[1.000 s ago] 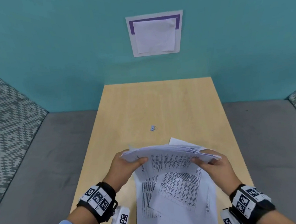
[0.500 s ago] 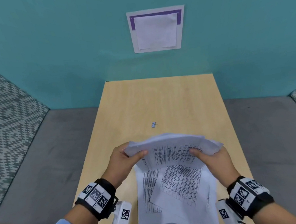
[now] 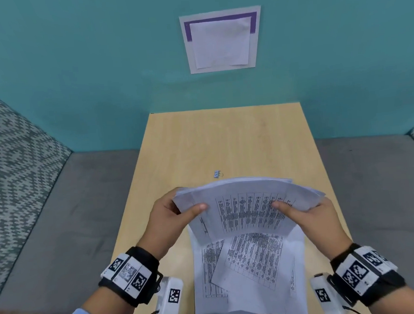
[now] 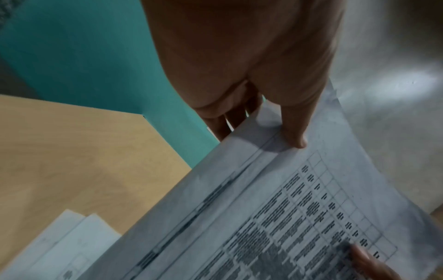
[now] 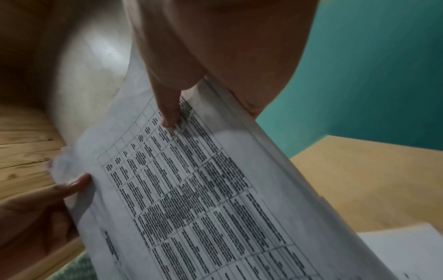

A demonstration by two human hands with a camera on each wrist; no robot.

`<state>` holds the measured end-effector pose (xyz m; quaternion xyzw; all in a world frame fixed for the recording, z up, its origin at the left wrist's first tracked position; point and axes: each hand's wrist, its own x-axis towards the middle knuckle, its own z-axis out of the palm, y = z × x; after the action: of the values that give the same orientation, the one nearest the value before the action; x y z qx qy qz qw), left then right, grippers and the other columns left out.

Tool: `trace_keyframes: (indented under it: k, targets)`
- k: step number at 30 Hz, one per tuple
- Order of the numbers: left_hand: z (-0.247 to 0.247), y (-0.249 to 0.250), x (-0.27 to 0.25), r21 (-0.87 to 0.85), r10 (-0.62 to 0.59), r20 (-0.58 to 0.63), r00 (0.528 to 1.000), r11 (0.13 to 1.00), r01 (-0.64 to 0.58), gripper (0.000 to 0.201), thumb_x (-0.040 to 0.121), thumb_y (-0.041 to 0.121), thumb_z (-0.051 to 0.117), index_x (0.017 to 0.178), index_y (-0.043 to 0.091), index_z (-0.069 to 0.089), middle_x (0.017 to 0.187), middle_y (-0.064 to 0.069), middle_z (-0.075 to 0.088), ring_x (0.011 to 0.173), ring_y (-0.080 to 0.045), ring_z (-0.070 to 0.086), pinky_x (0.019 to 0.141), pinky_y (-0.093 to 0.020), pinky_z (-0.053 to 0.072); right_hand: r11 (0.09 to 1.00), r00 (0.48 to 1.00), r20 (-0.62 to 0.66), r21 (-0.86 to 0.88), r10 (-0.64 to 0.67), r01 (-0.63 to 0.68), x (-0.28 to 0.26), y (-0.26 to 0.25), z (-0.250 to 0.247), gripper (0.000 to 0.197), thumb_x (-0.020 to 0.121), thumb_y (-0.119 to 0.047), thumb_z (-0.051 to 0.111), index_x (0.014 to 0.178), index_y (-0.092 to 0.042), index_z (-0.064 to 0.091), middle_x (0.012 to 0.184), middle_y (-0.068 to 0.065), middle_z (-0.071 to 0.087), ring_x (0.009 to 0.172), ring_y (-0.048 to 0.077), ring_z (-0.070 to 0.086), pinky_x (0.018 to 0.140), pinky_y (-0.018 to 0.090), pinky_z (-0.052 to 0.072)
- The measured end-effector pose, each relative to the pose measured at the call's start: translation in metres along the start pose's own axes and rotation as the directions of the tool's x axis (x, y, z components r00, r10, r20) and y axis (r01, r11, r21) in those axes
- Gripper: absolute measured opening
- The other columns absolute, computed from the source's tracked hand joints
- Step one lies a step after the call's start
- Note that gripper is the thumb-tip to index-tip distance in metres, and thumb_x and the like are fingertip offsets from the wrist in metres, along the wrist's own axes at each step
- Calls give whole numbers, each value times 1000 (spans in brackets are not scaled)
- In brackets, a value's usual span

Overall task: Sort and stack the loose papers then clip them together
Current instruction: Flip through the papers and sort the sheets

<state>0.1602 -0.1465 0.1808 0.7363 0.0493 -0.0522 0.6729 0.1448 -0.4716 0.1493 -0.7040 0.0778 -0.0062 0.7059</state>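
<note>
The sheaf of printed papers [image 3: 249,210] is lifted clear of the desk [image 3: 224,141], bowed upward in the middle, with table-printed text facing the person. The left hand [image 3: 171,220] pinches its left edge, thumb on the printed face and fingers behind; the right hand [image 3: 310,218] pinches the right edge the same way. So each grip is closed around the sheaf, one at either side. More loose sheets [image 3: 248,271] lie beneath on the near part of the desk, one skewed across the others. A small binder clip [image 3: 217,174] sits on the bare wood just beyond the sheaf, untouched.

The step in hand looks like gathering and squaring. To do it well, I judge the pinch should loosen enough for the sheets to slide, the lower edge be tapped on the desk until edges line up, and the bow be let out so no page creases. The skewed sheets below need joining before the clip goes on.

How many pages the sheaf holds cannot be told; its far edge shows several layers, uneven. The print is too blurred to read, so any sorting order is unknowable. The fingers behind the paper are mostly hidden. The near ends of the lower sheets are cut off by the person's clothing at the frame bottom.
</note>
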Motion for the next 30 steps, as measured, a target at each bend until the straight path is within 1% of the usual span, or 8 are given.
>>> trace_keyframes:
  k: [7,9,13,18,21,24,27,30]
  targets:
    - [-8,19,5,299,120,39,992,946,-126,32,82,16,91,106,31,77,103,6,80,96,-2,75,88,-20,57,995,996,-8,-37,92,-92,5,19,5,21,83,-8,86,103,-12,82,98,-2,85,97,17,80,84,23,62]
    - [-9,38,4,542,190,161,968,803,-248,25,86,33,87,108,37,75,103,19,79,101,0,73,90,-22,58,997,998,7,-52,55,-55,3,15,6,16,83,-7,86,97,-13,82,94,-2,85,93,15,79,84,24,60]
    - [16,72,-5,847,79,451,889,276,-454,55,87,66,66,137,47,56,125,23,72,111,-7,70,87,-31,57,991,991,130,-126,-26,42,-5,3,13,13,84,-3,84,85,-16,83,85,1,81,79,13,73,71,16,52]
    - [41,71,-4,893,-31,431,902,161,-421,21,99,50,59,114,39,68,103,5,76,97,-23,71,68,-32,47,951,945,302,-236,-124,201,-10,-20,20,25,87,-10,85,86,-35,82,88,-6,81,78,13,73,72,23,53]
    - [24,68,1,876,-48,419,907,285,-390,19,99,47,65,91,31,72,70,4,63,69,-19,59,61,-34,41,922,982,175,-365,-67,128,0,-13,0,30,79,-25,91,104,-35,77,106,-10,78,96,9,72,83,21,54]
    - [-7,59,5,735,-47,350,936,634,-243,42,92,49,77,65,23,57,56,9,43,53,-9,37,55,-31,29,900,982,-5,-398,189,-175,2,2,-32,81,70,-32,96,140,-26,57,138,-14,62,117,7,65,92,19,48]
    - [-30,56,9,473,-105,286,952,880,-45,51,88,56,80,72,9,67,72,7,60,63,-15,52,65,-33,39,920,900,202,-153,386,-360,-7,14,-46,56,78,-24,84,131,-18,67,132,0,75,110,8,75,80,16,58]
    - [-32,54,5,259,-118,275,954,965,45,21,94,30,79,106,13,84,112,0,84,106,-23,80,94,-42,60,900,864,316,63,392,-431,-12,8,-41,43,86,-13,75,128,-10,71,133,8,75,119,22,74,94,31,63]
